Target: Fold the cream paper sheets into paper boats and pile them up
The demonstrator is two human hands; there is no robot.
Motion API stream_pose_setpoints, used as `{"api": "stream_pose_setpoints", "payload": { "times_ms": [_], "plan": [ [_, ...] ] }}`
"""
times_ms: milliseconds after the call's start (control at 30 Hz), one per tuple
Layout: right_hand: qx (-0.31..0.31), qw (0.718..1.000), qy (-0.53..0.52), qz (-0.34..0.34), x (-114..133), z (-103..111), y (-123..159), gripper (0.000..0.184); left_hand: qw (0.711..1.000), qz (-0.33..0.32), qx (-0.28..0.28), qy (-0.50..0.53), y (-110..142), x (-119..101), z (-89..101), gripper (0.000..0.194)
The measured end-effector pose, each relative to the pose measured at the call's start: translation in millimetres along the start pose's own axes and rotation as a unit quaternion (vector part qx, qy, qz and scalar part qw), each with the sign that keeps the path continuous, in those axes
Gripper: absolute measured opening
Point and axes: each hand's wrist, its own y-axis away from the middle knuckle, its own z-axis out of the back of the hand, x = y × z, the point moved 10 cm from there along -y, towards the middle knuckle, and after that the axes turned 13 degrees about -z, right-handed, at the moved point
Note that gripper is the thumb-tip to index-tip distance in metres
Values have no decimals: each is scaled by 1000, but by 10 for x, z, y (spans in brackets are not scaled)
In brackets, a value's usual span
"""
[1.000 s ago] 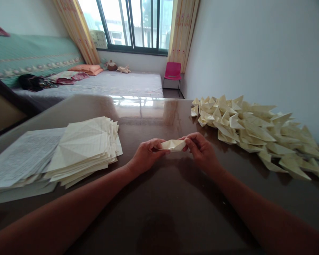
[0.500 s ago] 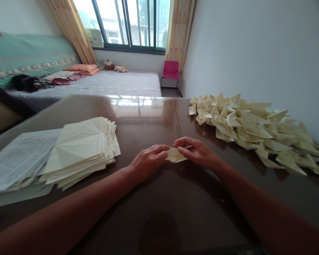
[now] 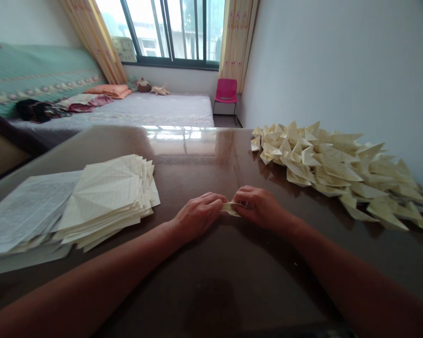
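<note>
A small piece of folded cream paper [image 3: 230,207] is held between my two hands, low over the brown table [image 3: 193,183]. My left hand [image 3: 200,213] pinches its left end with the fingers closed. Curled around its right end is my right hand [image 3: 259,204], whose fingers cover much of that side. Only a narrow middle strip of the paper shows between the fingertips.
At the left lies a stack of creased cream sheets [image 3: 105,188], overlapping printed white sheets [image 3: 24,206]. A long pile of folded paper pieces [image 3: 324,164] runs along the right wall. Beyond the table are a bed [image 3: 169,108] and a pink chair [image 3: 226,90].
My right hand has closed further around the folded paper and turned inward, so less of the paper shows and it looks narrower. My left hand stays nearly in place.
</note>
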Motion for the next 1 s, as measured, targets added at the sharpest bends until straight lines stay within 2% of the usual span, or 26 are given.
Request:
{"api": "stream_pose_setpoints", "payload": {
  "times_ms": [67, 133, 200, 267, 333, 367, 467, 533, 767, 933, 1000],
  "plan": [
    [52, 990, -118, -59, -148, -13, -40, 33, 998, 55, -17, 29, 25, 148, 20, 18],
    [85, 955, -256, -123, -294, -24, -67, 46, 990, 122, -47, 48, 75, 320, 56, 22],
    [105, 912, -360, -167, -378, -70, -73, 50, 978, 180, -81, 67, 134, 452, 82, 27],
    [123, 880, -415, -193, -404, -163, -66, 58, 967, 213, -107, 93, 173, 513, 82, 30],
    [132, 867, -438, -200, -390, -262, -59, 66, 959, 225, -120, 121, 186, 516, 58, 31],
    [129, 864, -445, -195, -375, -296, -60, 62, 957, 229, -125, 131, 190, 510, 47, 30],
    [109, 870, -451, -169, -319, -334, -70, 40, 953, 236, -132, 140, 195, 492, 32, 30],
    [94, 881, -436, -158, -294, -322, -76, 33, 951, 240, -131, 141, 191, 490, 30, 30],
    [38, 884, -432, -175, -315, -191, -78, 33, 945, 252, -131, 163, 166, 501, 51, 32],
    [47, 927, -347, -138, -262, -182, -70, 34, 940, 251, -123, 194, 189, 513, -34, 20],
    [48, 941, -312, -121, -228, -189, -63, 33, 935, 248, -116, 223, 185, 504, -80, 25]
  ]
}}
